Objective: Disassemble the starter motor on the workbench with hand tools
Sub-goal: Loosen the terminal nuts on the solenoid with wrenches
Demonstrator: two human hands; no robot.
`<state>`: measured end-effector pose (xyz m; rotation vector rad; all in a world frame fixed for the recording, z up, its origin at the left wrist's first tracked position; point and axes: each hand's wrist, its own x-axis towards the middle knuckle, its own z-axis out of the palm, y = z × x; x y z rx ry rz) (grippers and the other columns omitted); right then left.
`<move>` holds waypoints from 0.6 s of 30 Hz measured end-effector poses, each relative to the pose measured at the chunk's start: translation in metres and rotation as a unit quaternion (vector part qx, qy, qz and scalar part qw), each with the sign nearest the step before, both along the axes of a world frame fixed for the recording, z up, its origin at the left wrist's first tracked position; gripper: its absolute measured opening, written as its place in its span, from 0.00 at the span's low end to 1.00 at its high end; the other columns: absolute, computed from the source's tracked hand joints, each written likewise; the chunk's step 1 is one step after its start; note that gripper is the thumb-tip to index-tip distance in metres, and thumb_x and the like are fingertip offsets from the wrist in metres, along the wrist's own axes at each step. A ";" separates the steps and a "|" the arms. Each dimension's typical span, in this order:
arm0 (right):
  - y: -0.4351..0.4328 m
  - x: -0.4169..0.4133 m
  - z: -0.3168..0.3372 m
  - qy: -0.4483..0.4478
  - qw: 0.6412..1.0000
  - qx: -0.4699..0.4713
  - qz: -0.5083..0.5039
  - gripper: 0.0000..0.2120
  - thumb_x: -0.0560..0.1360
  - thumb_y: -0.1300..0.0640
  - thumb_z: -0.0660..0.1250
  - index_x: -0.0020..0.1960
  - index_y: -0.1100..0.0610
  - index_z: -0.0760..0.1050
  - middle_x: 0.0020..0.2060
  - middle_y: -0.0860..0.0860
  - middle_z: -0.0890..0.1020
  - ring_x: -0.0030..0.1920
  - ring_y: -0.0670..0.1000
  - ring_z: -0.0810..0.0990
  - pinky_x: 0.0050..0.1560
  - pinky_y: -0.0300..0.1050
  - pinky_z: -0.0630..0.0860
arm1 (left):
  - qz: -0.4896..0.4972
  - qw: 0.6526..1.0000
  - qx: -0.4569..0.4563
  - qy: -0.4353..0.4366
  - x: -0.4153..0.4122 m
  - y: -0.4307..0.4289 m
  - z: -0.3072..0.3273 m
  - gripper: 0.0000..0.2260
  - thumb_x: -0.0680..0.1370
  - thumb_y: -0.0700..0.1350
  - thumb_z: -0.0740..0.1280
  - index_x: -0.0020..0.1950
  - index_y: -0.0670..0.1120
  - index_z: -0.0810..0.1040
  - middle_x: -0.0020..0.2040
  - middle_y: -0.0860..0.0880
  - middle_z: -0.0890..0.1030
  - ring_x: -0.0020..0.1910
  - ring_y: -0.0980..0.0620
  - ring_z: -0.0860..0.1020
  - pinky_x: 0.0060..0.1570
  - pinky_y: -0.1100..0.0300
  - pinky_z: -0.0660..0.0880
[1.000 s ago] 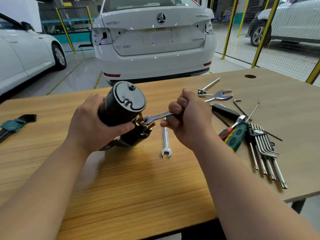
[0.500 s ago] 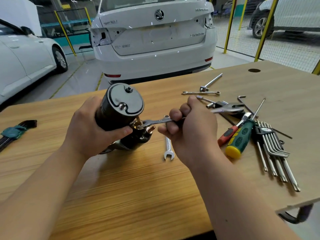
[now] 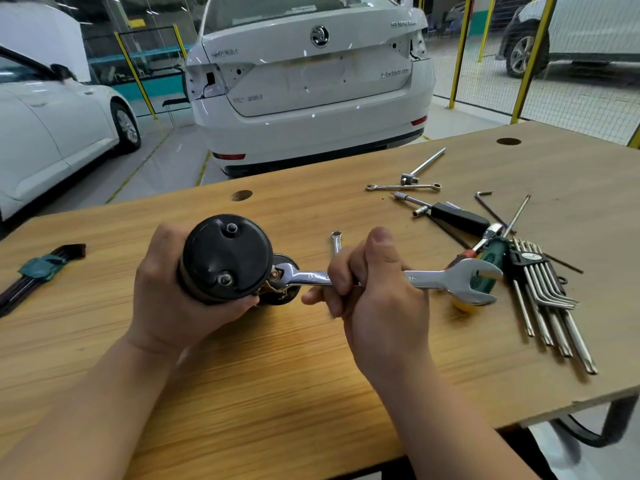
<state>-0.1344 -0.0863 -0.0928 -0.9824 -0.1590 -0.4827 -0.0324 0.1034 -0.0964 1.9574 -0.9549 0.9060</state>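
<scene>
The starter motor (image 3: 225, 258) has tipped so its black end cap faces the camera more squarely, and the wrench (image 3: 450, 278) has swung level across mid-frame. The left hand (image 3: 166, 292) wraps the motor body at centre-left over the table (image 3: 277, 393), grip clamped round it. The right hand (image 3: 374, 299), thumb up, has its grip clamped on the wrench shank, whose left end touches the motor's right side.
</scene>
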 end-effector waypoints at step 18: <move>-0.028 0.068 0.027 0.018 0.991 -0.006 0.133 0.26 0.82 0.51 0.52 0.24 0.50 0.62 0.21 0.47 0.61 0.22 0.48 0.60 0.23 0.40 0.68 | 0.007 1.000 0.018 -0.007 0.018 0.002 -0.003 0.28 0.67 0.71 0.68 0.59 0.58 0.67 0.48 0.35 0.77 0.45 0.48 0.77 0.48 0.64 0.73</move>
